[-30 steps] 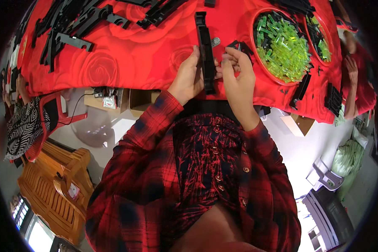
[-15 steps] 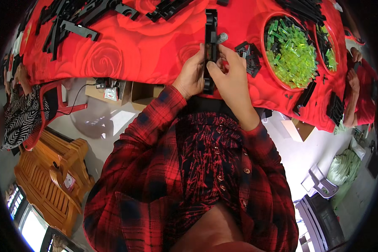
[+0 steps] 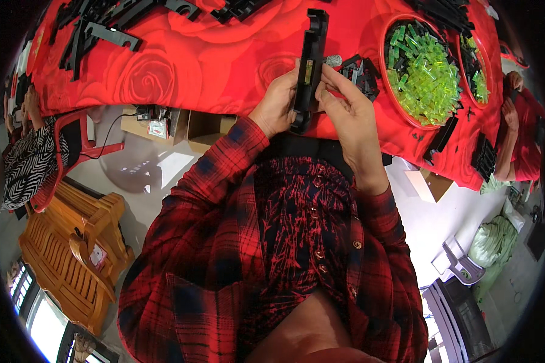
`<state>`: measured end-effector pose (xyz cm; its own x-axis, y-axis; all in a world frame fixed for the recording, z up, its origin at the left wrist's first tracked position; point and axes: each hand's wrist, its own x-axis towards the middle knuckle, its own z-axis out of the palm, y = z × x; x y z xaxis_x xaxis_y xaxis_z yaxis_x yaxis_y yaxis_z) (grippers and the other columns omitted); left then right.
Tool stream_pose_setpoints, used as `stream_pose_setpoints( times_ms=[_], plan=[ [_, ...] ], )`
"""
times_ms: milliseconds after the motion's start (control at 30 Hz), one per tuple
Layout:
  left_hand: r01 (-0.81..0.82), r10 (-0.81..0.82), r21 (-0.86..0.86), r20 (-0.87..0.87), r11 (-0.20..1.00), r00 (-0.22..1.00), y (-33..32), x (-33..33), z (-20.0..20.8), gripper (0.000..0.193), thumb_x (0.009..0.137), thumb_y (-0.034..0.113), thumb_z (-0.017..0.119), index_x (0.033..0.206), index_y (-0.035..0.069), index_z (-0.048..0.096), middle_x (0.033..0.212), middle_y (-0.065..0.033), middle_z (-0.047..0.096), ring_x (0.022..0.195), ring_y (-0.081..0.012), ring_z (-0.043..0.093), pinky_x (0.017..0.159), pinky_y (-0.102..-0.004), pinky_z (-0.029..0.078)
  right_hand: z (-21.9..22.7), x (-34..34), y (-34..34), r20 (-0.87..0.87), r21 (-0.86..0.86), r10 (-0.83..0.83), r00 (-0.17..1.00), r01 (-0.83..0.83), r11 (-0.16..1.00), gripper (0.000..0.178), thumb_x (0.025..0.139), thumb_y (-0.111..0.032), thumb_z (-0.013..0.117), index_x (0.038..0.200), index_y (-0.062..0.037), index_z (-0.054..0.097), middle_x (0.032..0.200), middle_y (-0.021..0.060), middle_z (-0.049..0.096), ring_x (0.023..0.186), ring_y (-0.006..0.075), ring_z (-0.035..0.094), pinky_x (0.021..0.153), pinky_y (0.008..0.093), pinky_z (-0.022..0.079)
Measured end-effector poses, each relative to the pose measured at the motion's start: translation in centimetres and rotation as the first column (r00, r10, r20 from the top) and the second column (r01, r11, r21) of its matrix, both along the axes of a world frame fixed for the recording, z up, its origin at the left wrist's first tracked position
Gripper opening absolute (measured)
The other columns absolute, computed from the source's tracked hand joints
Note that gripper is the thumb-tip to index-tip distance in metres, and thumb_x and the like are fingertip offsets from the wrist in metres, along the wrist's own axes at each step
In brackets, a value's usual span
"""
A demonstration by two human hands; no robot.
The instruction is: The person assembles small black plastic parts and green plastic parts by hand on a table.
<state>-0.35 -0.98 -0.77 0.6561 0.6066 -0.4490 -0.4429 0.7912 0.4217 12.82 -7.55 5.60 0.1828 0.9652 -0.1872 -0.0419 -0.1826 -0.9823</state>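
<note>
The left hand [image 3: 278, 104] gripped a black bar [image 3: 316, 54]. The right hand [image 3: 352, 114] curled beside it; its grip could not be determined.

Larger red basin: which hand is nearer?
Right. The right hand is left of the basin, not touching it; the left hand is farther left, holding the black part.

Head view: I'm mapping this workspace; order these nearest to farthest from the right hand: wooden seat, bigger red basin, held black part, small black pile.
1. Held black part: at the fingers of the right hand.
2. Small black pile: just beyond the hand.
3. Bigger red basin: farther right.
4. Wooden seat: far off, lower left.
</note>
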Motion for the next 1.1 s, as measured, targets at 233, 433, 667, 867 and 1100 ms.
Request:
stream_pose_setpoints(
  times_ms=[233,433,667,867,1100],
  plan=[
    [-0.014,0.011,-0.059,-0.050,0.998,0.999,-0.1,0.5,0.4,0.049,0.107,0.046,0.033,0.124,0.005,0.054,0.110,-0.0100,0.065,0.095,-0.0211,0.066,0.087,-0.0394,0.057,-0.6,0.0,0.2,-0.038,0.019,-0.020,0.999,0.021,1.000,0.035,0.095,-0.008,0.060,0.128,0.0048,0.058,0.108,0.0106,0.066,0.097,0.0157,0.062,0.088,0.0286,0.049],
    [0.044,-0.038,-0.065,0.091,0.997,0.995,-0.1,0.0,1.3,0.052,0.105,0.050,0.035,0.131,0.007,0.051,0.120,-0.0119,0.063,0.106,-0.0235,0.065,0.090,-0.0406,0.055,-1.3,-1.4,1.4,0.030,0.030,-0.163,0.986,0.162,0.986,0.033,0.088,-0.007,0.065,0.118,0.0056,0.061,0.099,0.0135,0.069,0.097,0.0178,0.063,0.087,0.0300,0.049],
    [0.045,-0.011,-0.120,0.265,0.992,0.964,0.2,-0.6,-0.5,0.054,0.103,0.052,0.037,0.133,0.008,0.049,0.124,-0.0125,0.062,0.110,-0.0260,0.064,0.095,-0.0417,0.053,-3.2,-2.3,3.4,0.305,0.134,-0.263,0.915,0.232,0.963,0.034,0.083,-0.008,0.068,0.113,0.0058,0.063,0.092,0.0137,0.070,0.083,0.0215,0.066,0.086,0.0331,0.049],
    [0.073,0.001,-0.152,0.433,0.986,0.902,0.5,-0.6,-1.9,0.050,0.105,0.049,0.036,0.131,0.009,0.051,0.118,-0.0110,0.064,0.106,-0.0260,0.065,0.094,-0.0432,0.054,-1.7,-1.4,3.2,0.083,0.013,-0.210,0.974,0.209,0.978,0.032,0.088,-0.013,0.066,0.112,0.0083,0.064,0.093,0.0124,0.071,0.081,0.0150,0.065,0.073,0.0279,0.051],
    [0.037,0.018,-0.118,0.433,0.992,0.901,0.3,0.0,-1.2,0.042,0.106,0.041,0.035,0.126,0.008,0.051,0.105,-0.0120,0.065,0.096,-0.0279,0.067,0.091,-0.0466,0.056,-0.1,0.1,2.2,-0.189,-0.182,-0.185,0.964,0.151,0.972,0.029,0.099,-0.014,0.055,0.120,0.0036,0.064,0.084,0.0004,0.062,0.073,0.0074,0.056,0.064,0.0219,0.047]
  ],
)
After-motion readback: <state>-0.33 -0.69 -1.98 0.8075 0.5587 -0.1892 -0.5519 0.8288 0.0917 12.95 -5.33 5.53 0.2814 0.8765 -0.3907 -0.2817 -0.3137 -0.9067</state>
